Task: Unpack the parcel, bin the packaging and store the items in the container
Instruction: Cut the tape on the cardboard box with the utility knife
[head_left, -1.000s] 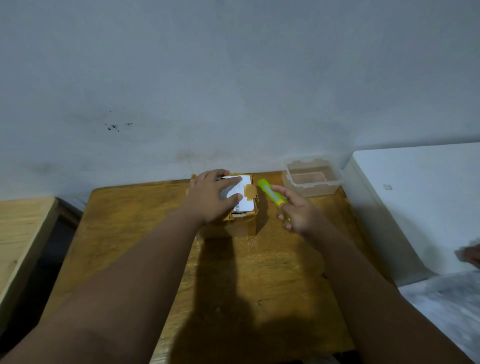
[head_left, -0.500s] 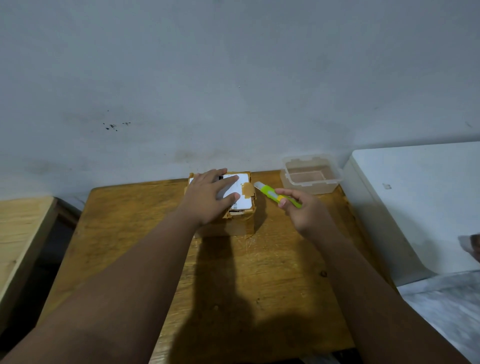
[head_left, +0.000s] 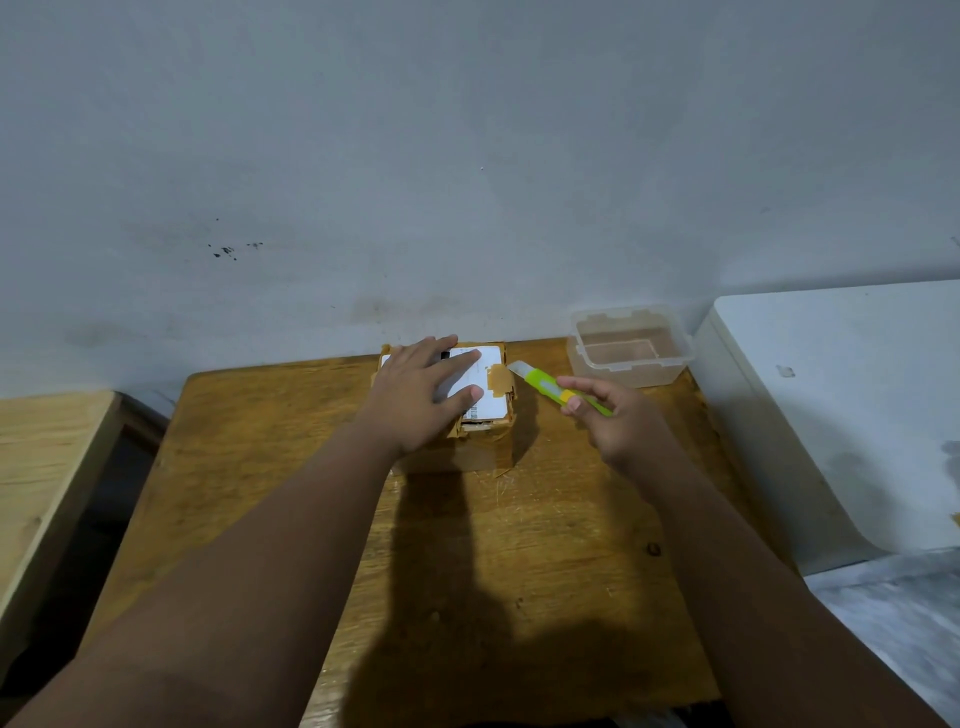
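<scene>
A small brown cardboard parcel (head_left: 485, 447) with a white label and brown tape stands at the far middle of the wooden table (head_left: 260, 467). My left hand (head_left: 423, 389) lies flat on its top, fingers spread over the label. My right hand (head_left: 618, 421) holds a green and yellow utility knife (head_left: 545, 387) just right of the parcel. Its blade tip points up-left, close to the parcel's top right corner. A clear plastic container (head_left: 631, 347) without a lid sits at the table's far right corner, with nothing visible inside.
A grey wall rises right behind the table. A white box-like surface (head_left: 841, 395) stands against the table's right side. A lighter wooden surface (head_left: 47, 467) lies to the left, across a dark gap.
My right hand has shifted the knife from a steep angle beside the parcel to a flatter one, its tip close to the parcel's top right corner. My left hand has stayed on the parcel.
</scene>
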